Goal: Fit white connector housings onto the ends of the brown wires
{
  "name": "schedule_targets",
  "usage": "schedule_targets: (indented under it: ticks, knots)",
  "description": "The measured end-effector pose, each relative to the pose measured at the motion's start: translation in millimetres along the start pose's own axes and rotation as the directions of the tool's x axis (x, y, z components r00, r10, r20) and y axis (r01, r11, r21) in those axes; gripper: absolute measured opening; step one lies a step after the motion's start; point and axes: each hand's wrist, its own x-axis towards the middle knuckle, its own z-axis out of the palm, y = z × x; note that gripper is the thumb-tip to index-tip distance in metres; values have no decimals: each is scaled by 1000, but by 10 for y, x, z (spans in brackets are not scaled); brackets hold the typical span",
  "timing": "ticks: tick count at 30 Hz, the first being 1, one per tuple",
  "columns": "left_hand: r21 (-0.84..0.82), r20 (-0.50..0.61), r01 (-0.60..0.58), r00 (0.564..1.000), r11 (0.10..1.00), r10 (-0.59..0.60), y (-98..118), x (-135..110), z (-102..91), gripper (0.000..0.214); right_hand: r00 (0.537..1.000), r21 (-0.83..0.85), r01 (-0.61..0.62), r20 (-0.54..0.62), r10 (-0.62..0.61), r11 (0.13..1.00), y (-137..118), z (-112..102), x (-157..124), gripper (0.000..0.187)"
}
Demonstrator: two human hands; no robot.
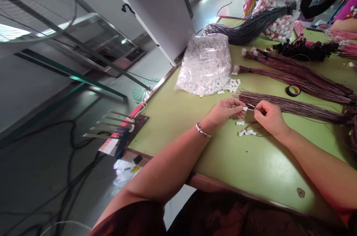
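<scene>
Between the thumb and fingers of my left hand point(227, 111) is a small white plastic connector point(245, 109). My right hand point(269, 117) pinches brown wires whose bare metal ends point(251, 107) point at the connector; whether they touch it I cannot tell. Just below my hands lies one loose white connector point(240, 123). Beside it, several connectors point(248, 132) sit on the ends of thin brown wires. A long bundle of brown wires point(301, 109) stretches behind my right hand to the table's right side.
A clear bag of white connectors point(206, 65) spills some onto the green table point(173, 124). More brown bundles point(295, 76), a black tape roll point(293, 90) and a black wire bundle point(245, 29) lie beyond. Metal prongs point(111, 128) jut from the left edge. Another person's arm point(344, 25) shows at far right.
</scene>
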Motion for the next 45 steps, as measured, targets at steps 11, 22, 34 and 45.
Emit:
schedule_targets:
  ticks: [11, 22, 34, 45]
  knots:
    - [93, -28, -13, 999, 996, 16, 8, -8, 45, 22, 1000, -70, 22, 16, -21, 997, 0, 9, -17, 8]
    - [185, -36, -59, 997, 981, 67, -65, 6, 171, 15, 988, 57, -105, 119, 97, 993, 31, 5, 3, 11]
    - [220, -66, -31, 997, 975, 46, -64, 3, 214, 15, 996, -53, -18, 84, 22, 998, 38, 48, 2, 6]
    - [194, -12, -12, 1000, 981, 15, 12, -25, 132, 11, 985, -165, 165, 79, -154, 972, 38, 15, -14, 12]
